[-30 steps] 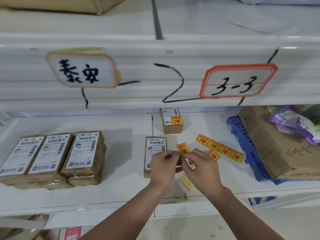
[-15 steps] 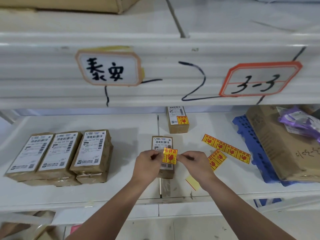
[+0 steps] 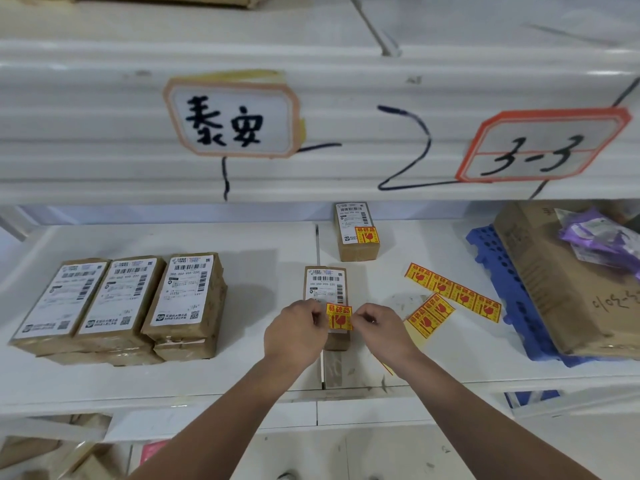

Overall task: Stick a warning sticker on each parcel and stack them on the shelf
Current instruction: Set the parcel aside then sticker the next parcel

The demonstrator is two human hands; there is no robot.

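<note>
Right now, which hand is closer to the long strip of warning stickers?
Right. The right hand sits just left of the strip; the left hand is farther left, across the sticker both hands pinch.

Shelf [image 3: 138, 382]: stacked parcels [image 3: 117, 306] left; single parcel [image 3: 325, 289] centre, another [image 3: 356, 233] behind; sticker strip [image 3: 453, 292] right.

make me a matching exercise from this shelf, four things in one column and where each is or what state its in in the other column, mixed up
Things
1 single sticker
2 strip of four stickers
3 parcel at the back
4 big cardboard box

Places and states
a rests on the blue tray
b pinched by the left hand and the right hand
c lies flat on the shelf, nobody touching it
d has a red-and-yellow label stuck on it

Pairs: 1-b, 2-c, 3-d, 4-a
</note>
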